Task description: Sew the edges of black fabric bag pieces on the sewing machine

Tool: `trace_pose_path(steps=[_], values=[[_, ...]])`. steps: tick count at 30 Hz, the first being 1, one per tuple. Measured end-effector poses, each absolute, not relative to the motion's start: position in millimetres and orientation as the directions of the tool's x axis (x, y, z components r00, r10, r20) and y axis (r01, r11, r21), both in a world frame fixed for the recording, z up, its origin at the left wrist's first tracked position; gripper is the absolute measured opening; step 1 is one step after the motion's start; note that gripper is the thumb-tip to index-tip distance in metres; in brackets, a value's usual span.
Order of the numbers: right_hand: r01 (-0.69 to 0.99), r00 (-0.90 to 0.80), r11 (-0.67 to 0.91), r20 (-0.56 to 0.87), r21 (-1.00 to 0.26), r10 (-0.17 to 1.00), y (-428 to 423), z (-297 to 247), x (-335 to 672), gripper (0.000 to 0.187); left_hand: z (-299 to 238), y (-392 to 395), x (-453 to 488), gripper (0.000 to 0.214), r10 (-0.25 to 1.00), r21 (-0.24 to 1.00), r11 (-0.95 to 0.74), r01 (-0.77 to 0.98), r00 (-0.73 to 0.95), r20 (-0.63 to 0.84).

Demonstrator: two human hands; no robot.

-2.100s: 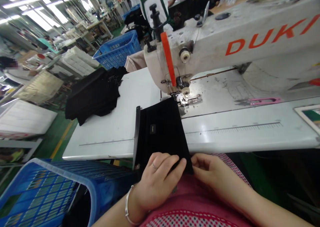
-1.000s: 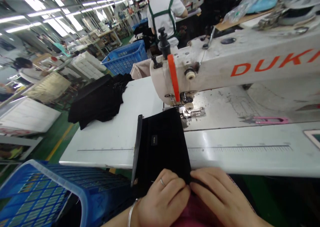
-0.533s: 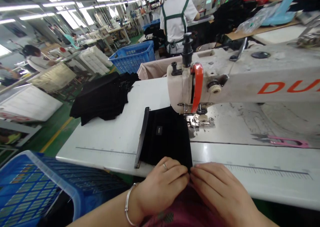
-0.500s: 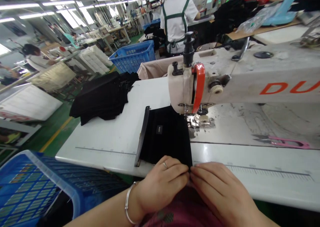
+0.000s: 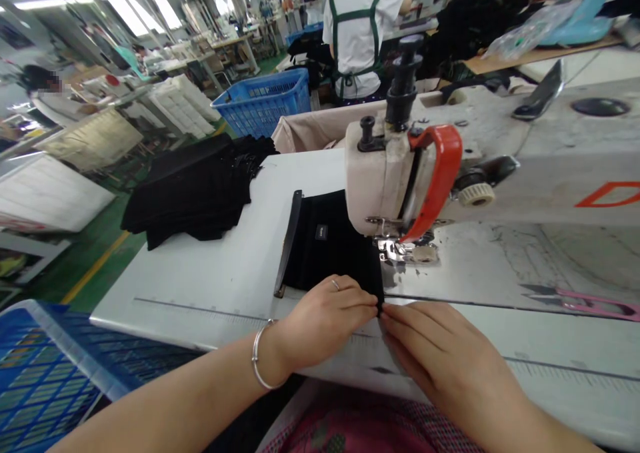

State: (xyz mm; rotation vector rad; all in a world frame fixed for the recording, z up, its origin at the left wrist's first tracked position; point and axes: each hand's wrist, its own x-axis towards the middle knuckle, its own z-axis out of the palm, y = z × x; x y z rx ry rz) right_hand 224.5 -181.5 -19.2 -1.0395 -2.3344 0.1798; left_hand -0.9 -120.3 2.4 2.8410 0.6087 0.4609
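A black fabric piece point(image 5: 330, 246) lies flat on the sewing table, its right edge running under the presser foot point(image 5: 400, 252) of the sewing machine point(image 5: 380, 180). It bears a small dark label point(image 5: 321, 232), and a stiff dark strip point(image 5: 289, 243) borders its left side. My left hand point(image 5: 325, 320), with a ring and a bracelet, rests on the near right corner and pinches the edge. Touching the same corner from the other side, my right hand point(image 5: 435, 346) has its fingers pressed together on the fabric. The two hands' fingertips almost meet.
Stacked black fabric point(image 5: 185, 193) sits at the table's far left. Pink-handled thread snips point(image 5: 590, 301) lie right of the needle area. A blue basket point(image 5: 65, 353) stands at lower left, another blue basket point(image 5: 270, 100) behind the table. A person in a green-strapped apron point(image 5: 355, 33) stands beyond.
Both hands have moved forward, away from my body, along with the black fabric's near corner, which has slid further toward the presser foot. The camera view has shifted closer to the machine.
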Motion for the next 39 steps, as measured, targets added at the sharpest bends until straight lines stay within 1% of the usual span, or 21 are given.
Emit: trace_pose_path(steps=[5, 9, 15, 20, 27, 33, 36, 39], values=[[0.673, -0.547, 0.675, 0.410, -0.302, 0.730, -163.9, -13.2, 226.0, 0.026, 0.5, -98.2, 2.4, 0.025, 0.409, 0.224, -0.908, 0.355, 0.867, 0.284], [0.698, -0.564, 0.672, 0.388, -0.247, 0.729, -148.4, -7.8, 225.9, 0.024, -2.4, -81.1, 4.7, 0.026, 0.398, 0.206, -0.915, 0.347, 0.860, 0.318], [0.725, -0.580, 0.667, 0.370, -0.173, 0.726, -127.1, -9.4, 228.6, 0.027, -4.7, -57.2, 9.3, 0.025, 0.413, 0.180, -0.910, 0.372, 0.844, 0.342], [0.753, -0.561, 0.648, 0.401, -0.118, 0.725, -118.5, -16.3, 230.2, 0.029, -3.8, -36.2, 13.8, 0.023, 0.410, 0.140, -0.911, 0.387, 0.826, 0.387], [0.752, -0.539, 0.639, 0.406, -0.162, 0.738, -114.9, -20.2, 231.5, 0.025, -10.4, -20.6, 14.6, 0.024, 0.485, 0.152, -0.870, 0.469, 0.759, 0.434], [0.724, -0.540, 0.650, 0.396, -0.233, 0.743, -112.5, -20.3, 231.4, 0.022, -11.3, -23.9, 14.7, 0.024, 0.530, 0.155, -0.843, 0.515, 0.743, 0.410], [0.701, -0.532, 0.650, 0.391, -0.294, 0.751, -112.7, -18.1, 233.7, 0.019, -7.4, -26.1, 12.6, 0.020, 0.566, 0.122, -0.819, 0.560, 0.757, 0.326], [0.696, -0.484, 0.642, 0.451, -0.321, 0.750, -113.2, -14.1, 237.5, 0.016, 2.8, -34.0, 8.2, 0.023, 0.618, 0.029, -0.780, 0.625, 0.762, 0.195]])
